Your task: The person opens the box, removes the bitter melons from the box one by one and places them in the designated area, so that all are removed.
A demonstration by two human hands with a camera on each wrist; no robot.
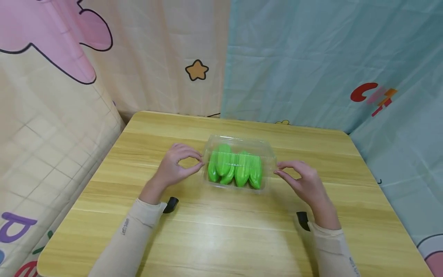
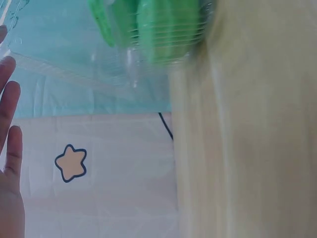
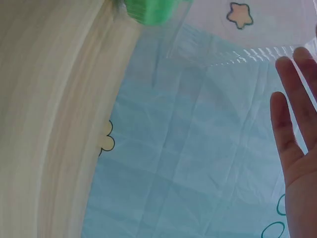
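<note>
A clear plastic clamshell box (image 1: 268, 177) stands on the table in the head view. Inside lie several bright green, ridged, elongated pieces that look like vegetables (image 1: 224, 159); their exact kind is unclear. The box's clear lid (image 1: 242, 142) is raised at least partly. At its left edge my left hand (image 1: 171, 168) pinches the lid between thumb and index finger. Opposite, thumb and index finger of my right hand (image 1: 308, 184) pinch the right edge. Both wrist views show the other fingers extended beside the see-through plastic, while the pinching fingertips are mostly cut off.
The wooden table (image 1: 221, 227) has rounded corners. Patterned curtains (image 1: 294, 57) hang behind it and along both sides. A black strap piece (image 1: 170, 205) sticks out at my left wrist, and a similar black piece (image 1: 303, 221) at my right.
</note>
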